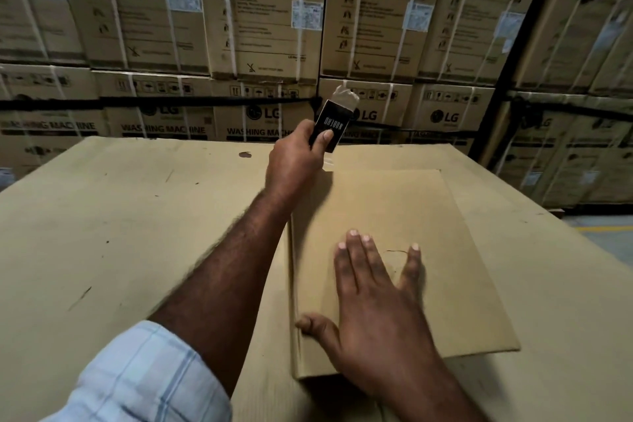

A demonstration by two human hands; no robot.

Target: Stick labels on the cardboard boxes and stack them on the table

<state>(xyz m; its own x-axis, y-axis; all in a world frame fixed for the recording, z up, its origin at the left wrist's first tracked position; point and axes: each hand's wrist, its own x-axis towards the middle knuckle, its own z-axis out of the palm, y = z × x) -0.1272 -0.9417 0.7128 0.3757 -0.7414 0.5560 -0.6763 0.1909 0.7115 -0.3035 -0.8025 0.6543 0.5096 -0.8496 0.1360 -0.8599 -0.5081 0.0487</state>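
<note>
Pressing down with straight, spread fingers, the right hand lies flat on the near part of a flattened cardboard box, probably to stop it sliding on the worktop while the label goes on. The box rests on the right half of the worktop, its near edge just under the wrist. The left hand reaches across from a pale checked sleeve and grips a black label between thumb and curled fingers, holding it upright above the box's far-left corner. A strip of clear film or tape shows at the label's top end. Held by its lower part, the label seems ready to be laid down. Strapped washing-machine cartons fill the background.
</note>
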